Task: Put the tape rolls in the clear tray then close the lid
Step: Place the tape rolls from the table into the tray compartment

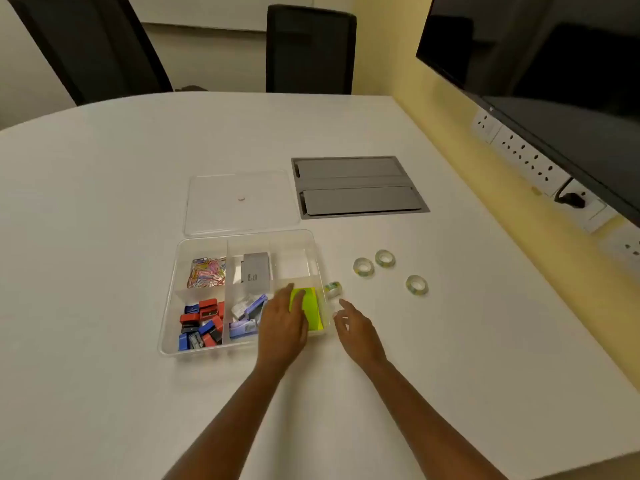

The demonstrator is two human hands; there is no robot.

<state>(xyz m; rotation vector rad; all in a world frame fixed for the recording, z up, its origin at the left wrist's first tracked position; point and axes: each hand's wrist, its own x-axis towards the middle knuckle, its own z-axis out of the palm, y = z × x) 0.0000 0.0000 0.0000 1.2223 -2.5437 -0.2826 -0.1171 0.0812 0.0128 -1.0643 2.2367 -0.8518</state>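
The left hand (282, 327) lies flat, fingers together, on the clear plastic compartment tray's (169, 320) near right corner; the right hand (356, 329) hovers loosely spread, empty; four small clear tape rolls (363, 266) sit beyond it; the transparent lid (239, 202) lies behind the tray.

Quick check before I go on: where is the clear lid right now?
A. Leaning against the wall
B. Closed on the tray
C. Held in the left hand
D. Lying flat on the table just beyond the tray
D: the clear lid lies flat on the table just beyond the open clear tray; the left hand rests over the tray, holding nothing.
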